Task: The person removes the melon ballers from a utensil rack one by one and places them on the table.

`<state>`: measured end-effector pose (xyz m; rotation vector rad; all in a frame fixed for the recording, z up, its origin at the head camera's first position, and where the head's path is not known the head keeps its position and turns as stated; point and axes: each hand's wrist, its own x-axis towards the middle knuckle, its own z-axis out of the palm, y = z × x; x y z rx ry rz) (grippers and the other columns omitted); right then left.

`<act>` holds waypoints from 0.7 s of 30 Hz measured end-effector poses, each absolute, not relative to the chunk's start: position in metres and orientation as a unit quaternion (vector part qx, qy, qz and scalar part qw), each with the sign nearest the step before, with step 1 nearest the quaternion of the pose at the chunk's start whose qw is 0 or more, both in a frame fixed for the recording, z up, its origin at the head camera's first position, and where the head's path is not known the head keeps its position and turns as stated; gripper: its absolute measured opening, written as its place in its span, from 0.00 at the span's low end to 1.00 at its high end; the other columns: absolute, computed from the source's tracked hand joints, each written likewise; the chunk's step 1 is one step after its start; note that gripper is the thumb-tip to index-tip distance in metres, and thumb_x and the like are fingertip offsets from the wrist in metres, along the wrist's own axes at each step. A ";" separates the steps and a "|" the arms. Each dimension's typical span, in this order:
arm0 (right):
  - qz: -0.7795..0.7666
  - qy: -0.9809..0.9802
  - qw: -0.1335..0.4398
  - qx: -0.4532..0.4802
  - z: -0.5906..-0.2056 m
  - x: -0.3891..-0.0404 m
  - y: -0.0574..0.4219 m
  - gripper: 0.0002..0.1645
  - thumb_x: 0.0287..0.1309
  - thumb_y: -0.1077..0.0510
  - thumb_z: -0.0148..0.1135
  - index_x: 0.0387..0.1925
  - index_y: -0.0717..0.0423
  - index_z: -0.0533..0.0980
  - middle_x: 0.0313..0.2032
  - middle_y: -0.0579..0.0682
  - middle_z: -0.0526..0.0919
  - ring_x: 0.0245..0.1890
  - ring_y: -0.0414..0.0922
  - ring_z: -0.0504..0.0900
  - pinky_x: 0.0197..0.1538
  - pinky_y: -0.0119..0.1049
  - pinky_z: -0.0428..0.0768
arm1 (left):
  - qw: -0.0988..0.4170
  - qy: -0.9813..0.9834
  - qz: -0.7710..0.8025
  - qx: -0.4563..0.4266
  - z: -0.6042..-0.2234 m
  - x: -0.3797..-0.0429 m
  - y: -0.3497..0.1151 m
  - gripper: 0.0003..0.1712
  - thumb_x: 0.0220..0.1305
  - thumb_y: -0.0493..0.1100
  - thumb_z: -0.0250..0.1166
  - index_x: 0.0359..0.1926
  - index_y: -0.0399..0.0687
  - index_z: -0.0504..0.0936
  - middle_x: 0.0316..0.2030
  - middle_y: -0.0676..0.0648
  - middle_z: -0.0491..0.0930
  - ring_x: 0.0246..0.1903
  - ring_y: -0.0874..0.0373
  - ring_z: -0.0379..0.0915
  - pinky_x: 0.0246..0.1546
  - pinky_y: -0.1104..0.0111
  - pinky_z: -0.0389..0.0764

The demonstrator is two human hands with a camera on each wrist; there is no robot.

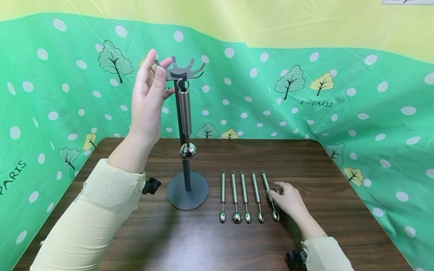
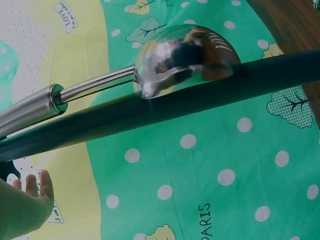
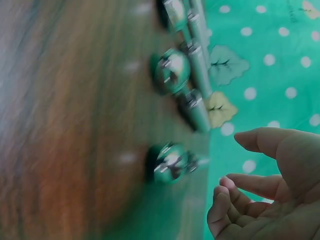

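A dark grey stand (image 1: 188,192) with a hooked top stands upright on its round base. From one hook hangs a metal scoop (image 1: 185,113) with a ring on its handle and a shiny round bowl. My left hand (image 1: 147,98) is raised at the hooks on the left, fingers mostly straight, thumb in front of a hook; whether it presses there is unclear. On the table, several melon ballers (image 1: 245,188) lie in a row with their bowls toward me. Beside the rightmost melon baller (image 1: 266,182) is my right hand (image 1: 287,197), its thumb near the handle; in the right wrist view nothing lies between its fingers (image 3: 250,185).
The brown wooden table (image 1: 142,229) carries the stand left of the row. Behind it hangs a green and yellow cloth (image 1: 244,86) with white dots and trees. A dark wrist strap part (image 1: 151,186) shows at the left cuff.
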<state>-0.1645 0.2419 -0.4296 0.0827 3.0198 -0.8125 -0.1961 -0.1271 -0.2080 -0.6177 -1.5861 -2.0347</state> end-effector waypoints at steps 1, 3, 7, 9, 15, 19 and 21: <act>-0.266 0.964 0.004 0.023 -0.427 -0.164 0.239 0.31 0.64 0.49 0.61 0.60 0.68 0.73 0.34 0.55 0.79 0.34 0.47 0.76 0.35 0.39 0.73 | 0.242 -0.581 -0.744 -0.226 -0.208 -0.196 -0.127 0.35 0.75 0.47 0.50 0.77 0.47 0.52 0.68 0.46 0.68 0.68 0.64 0.62 0.58 0.61 0.72; -0.276 0.961 0.003 0.016 -0.420 -0.162 0.234 0.31 0.64 0.49 0.61 0.61 0.67 0.73 0.34 0.53 0.79 0.34 0.47 0.76 0.35 0.37 0.72 | 0.241 -0.582 -0.743 -0.226 -0.207 -0.197 -0.128 0.35 0.75 0.47 0.50 0.77 0.47 0.52 0.69 0.46 0.68 0.68 0.64 0.62 0.59 0.61 0.72; -0.295 0.956 0.002 -0.001 -0.403 -0.159 0.221 0.32 0.66 0.47 0.61 0.62 0.66 0.73 0.36 0.52 0.80 0.37 0.46 0.77 0.36 0.37 0.73 | 0.216 -0.577 -0.753 -0.232 -0.205 -0.197 -0.129 0.36 0.75 0.49 0.50 0.78 0.49 0.51 0.70 0.48 0.66 0.70 0.64 0.60 0.61 0.60 0.70; -0.304 0.953 0.001 -0.009 -0.394 -0.158 0.216 0.33 0.66 0.45 0.61 0.62 0.65 0.73 0.38 0.52 0.81 0.38 0.46 0.79 0.37 0.37 0.74 | 0.199 -0.574 -0.760 -0.232 -0.204 -0.196 -0.129 0.36 0.74 0.50 0.51 0.78 0.52 0.50 0.72 0.50 0.64 0.71 0.65 0.58 0.61 0.60 0.68; -0.342 0.939 -0.006 -0.045 -0.371 -0.153 0.200 0.31 0.66 0.44 0.61 0.62 0.59 0.75 0.44 0.52 0.84 0.41 0.46 0.80 0.39 0.36 0.76 | 0.168 -0.570 -0.771 -0.227 -0.202 -0.196 -0.131 0.39 0.72 0.55 0.54 0.78 0.57 0.50 0.73 0.52 0.60 0.71 0.62 0.58 0.58 0.63 0.68; -0.369 0.926 -0.013 -0.074 -0.357 -0.151 0.188 0.28 0.66 0.45 0.61 0.61 0.57 0.75 0.45 0.52 0.86 0.41 0.44 0.81 0.40 0.35 0.77 | 0.164 -0.565 -0.777 -0.225 -0.201 -0.198 -0.131 0.38 0.72 0.55 0.54 0.77 0.58 0.51 0.72 0.51 0.63 0.70 0.59 0.59 0.54 0.65 0.67; -0.383 0.920 -0.015 -0.084 -0.350 -0.151 0.182 0.27 0.66 0.46 0.61 0.61 0.56 0.75 0.45 0.52 0.86 0.40 0.43 0.81 0.41 0.35 0.78 | 0.163 -0.563 -0.779 -0.225 -0.200 -0.198 -0.131 0.38 0.71 0.55 0.54 0.77 0.58 0.52 0.71 0.51 0.64 0.70 0.59 0.60 0.53 0.66 0.67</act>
